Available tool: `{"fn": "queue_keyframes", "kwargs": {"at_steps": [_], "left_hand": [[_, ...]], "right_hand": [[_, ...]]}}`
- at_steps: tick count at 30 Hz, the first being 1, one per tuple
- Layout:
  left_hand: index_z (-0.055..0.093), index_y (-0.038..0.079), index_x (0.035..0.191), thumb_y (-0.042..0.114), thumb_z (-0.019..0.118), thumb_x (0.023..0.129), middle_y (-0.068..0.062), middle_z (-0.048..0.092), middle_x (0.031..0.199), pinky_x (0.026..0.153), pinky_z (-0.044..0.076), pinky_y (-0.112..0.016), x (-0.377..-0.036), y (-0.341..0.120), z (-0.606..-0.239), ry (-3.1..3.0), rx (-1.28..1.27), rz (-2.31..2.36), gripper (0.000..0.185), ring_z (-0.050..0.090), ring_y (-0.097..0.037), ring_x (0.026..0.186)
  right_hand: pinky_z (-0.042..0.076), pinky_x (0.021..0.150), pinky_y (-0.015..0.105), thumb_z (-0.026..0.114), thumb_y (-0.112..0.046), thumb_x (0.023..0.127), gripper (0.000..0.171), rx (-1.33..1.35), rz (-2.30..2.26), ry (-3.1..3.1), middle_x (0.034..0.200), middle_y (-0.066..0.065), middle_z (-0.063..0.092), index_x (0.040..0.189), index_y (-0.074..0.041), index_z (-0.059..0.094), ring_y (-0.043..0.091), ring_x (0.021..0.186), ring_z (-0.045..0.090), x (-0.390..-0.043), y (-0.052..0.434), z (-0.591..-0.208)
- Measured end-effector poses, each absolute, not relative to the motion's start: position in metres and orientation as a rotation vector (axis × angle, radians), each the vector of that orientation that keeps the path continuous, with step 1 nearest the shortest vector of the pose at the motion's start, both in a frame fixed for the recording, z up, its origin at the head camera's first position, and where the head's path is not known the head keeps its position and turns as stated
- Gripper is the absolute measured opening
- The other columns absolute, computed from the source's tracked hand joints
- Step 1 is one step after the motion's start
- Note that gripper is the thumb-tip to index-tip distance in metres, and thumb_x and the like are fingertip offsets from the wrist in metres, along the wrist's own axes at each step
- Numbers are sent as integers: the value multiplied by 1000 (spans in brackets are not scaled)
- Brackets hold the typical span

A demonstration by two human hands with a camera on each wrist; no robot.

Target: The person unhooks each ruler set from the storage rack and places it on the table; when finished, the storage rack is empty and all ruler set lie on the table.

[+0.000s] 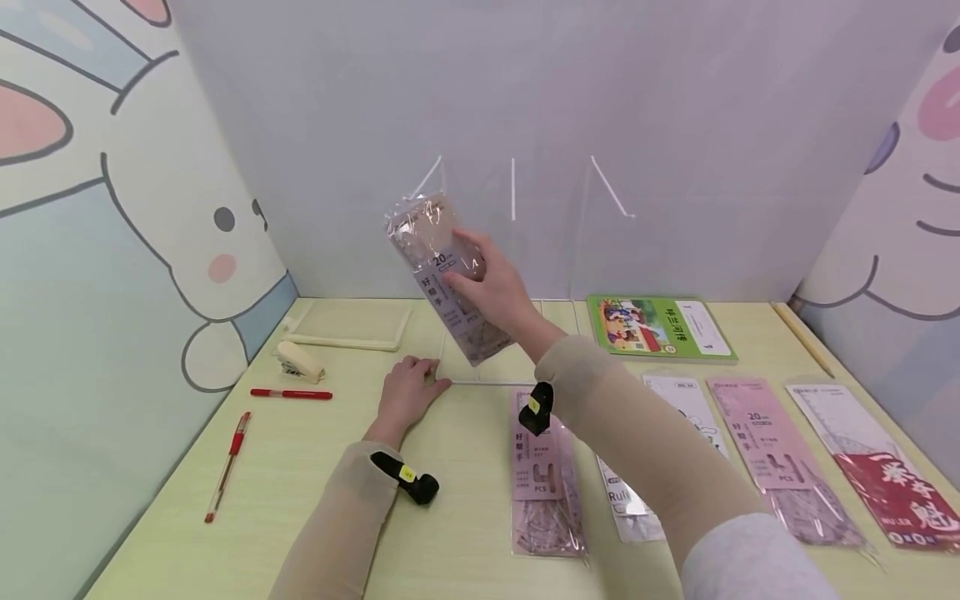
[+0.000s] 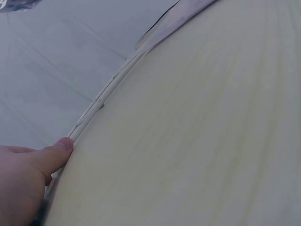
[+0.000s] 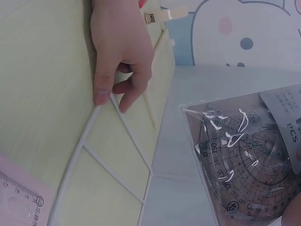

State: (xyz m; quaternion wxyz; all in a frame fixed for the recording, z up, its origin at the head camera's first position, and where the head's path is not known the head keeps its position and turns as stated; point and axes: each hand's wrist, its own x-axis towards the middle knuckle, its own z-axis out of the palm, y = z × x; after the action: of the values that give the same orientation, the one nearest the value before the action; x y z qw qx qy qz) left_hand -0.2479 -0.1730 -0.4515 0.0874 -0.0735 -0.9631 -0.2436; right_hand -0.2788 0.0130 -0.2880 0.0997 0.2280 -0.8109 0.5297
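A person's right hand (image 1: 491, 287) is holding a clear plastic packet of a ruler set (image 1: 442, 275) up in the air above the pale yellow surface (image 1: 465, 517), its grip curled round the packet's middle with the thumb lying across the front; the right wrist view is showing a protractor (image 3: 235, 165) inside the packet. The left hand (image 1: 405, 396) is resting on the surface below, its grip loosely curled, with the thumb and a fingertip touching the front corner of a clear acrylic organiser (image 1: 480, 379) whose thin dividers are standing against the back wall. Lying flat on the surface near the person are a pink ruler set packet (image 1: 542, 475), a white ruler packet (image 1: 678, 408), a second pink ruler packet (image 1: 772, 450) and a red packet (image 1: 885, 475), side by side. A green booklet (image 1: 660, 327) is lying farther back on the right. To the left are sitting a cream stapler (image 1: 298, 362), a red marker (image 1: 291, 393), a red pen (image 1: 227, 465) and a cream tray (image 1: 348, 327)
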Motion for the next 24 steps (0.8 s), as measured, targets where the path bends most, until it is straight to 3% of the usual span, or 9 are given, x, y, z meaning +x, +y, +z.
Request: {"fn": "queue_keyframes", "kwargs": {"at_steps": [24], "left_hand": [[62, 10, 122, 43, 63, 87, -12, 56, 114, 94, 36, -50, -247, -173, -452, -2866, -212, -749, 49, 50, -31, 108]], "right_hand": [[51, 77, 37, 68, -29, 86, 63, 775, 1611, -2356, 116, 7, 59, 139, -38, 34, 16, 93, 63, -266, 25, -275]]}}
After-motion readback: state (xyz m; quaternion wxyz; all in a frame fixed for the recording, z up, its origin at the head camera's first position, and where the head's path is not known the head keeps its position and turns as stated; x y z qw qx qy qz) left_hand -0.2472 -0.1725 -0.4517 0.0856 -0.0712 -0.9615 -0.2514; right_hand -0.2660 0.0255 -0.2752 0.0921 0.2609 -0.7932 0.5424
